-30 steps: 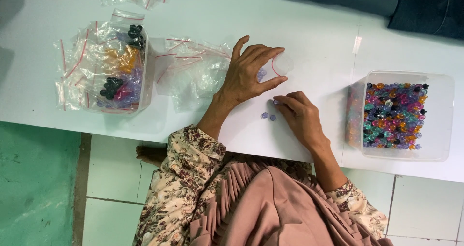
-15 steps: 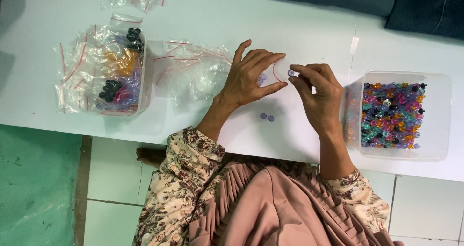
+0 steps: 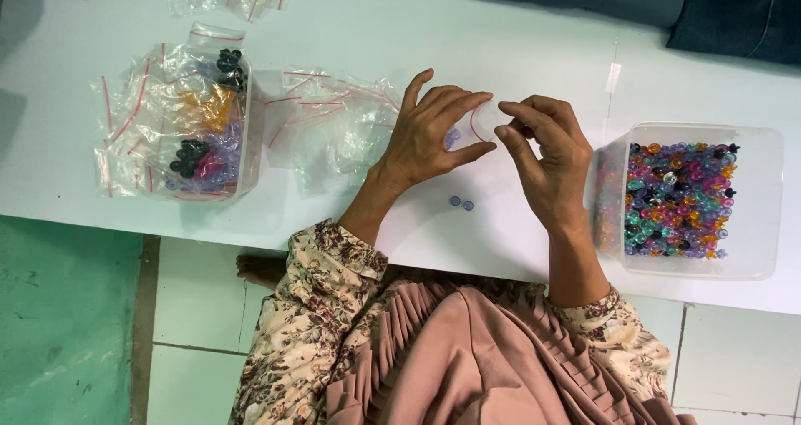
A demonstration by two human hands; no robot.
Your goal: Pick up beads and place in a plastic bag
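Both hands meet over a white table [image 3: 517, 33], pinching a small clear zip bag [image 3: 482, 125] between them: the left hand [image 3: 434, 137] grips its near edge with thumb and fingers, the right hand [image 3: 546, 154] nips the mouth. Just below the grip lie two loose bluish beads [image 3: 461, 202]. To the right stands a clear tub of mixed beads [image 3: 677, 198]; to the left, empty bags [image 3: 334, 116], then a tub of filled bags [image 3: 188, 129].
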